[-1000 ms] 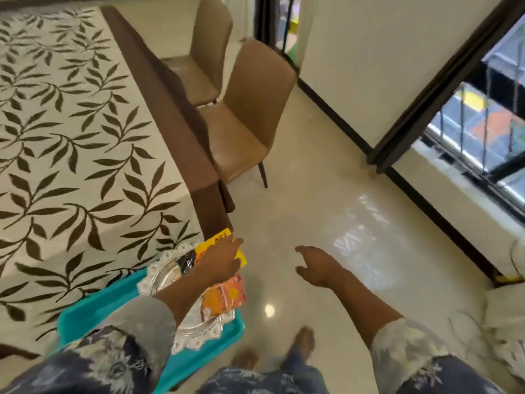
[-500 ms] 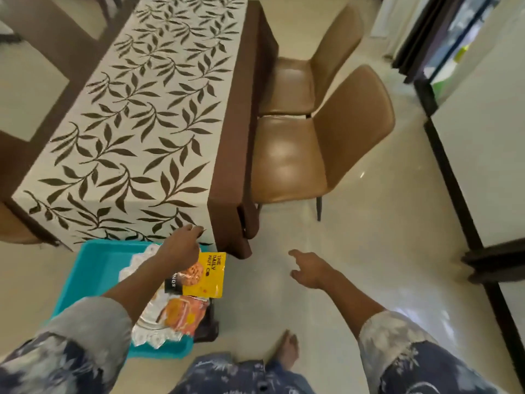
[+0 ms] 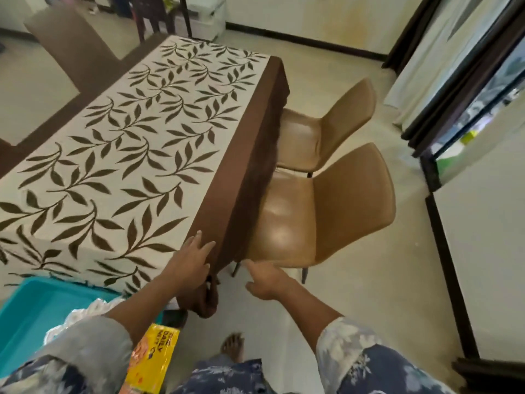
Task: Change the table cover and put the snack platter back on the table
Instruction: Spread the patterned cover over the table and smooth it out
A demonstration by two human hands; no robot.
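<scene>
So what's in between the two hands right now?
The brown hanging corner of the table cover, seen in the head view. The left hand rests on it; the right hand holds nothing.

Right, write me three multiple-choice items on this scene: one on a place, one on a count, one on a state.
1. Where is the teal tub? A on top of the cover; B on a windowsill; C low down, by the cover's near end.
2. How many tan chairs stand along the cover's brown edge? A two; B one; C four.
3. What is the left hand doing? A making a fist in the air; B lying with straight fingers on the cover's near corner; C gripping a chair back.

Answers: C, the tub shows below the cover's hanging end. A, two tan seats sit side by side there. B, its fingers lie flat on the brown border.
</scene>
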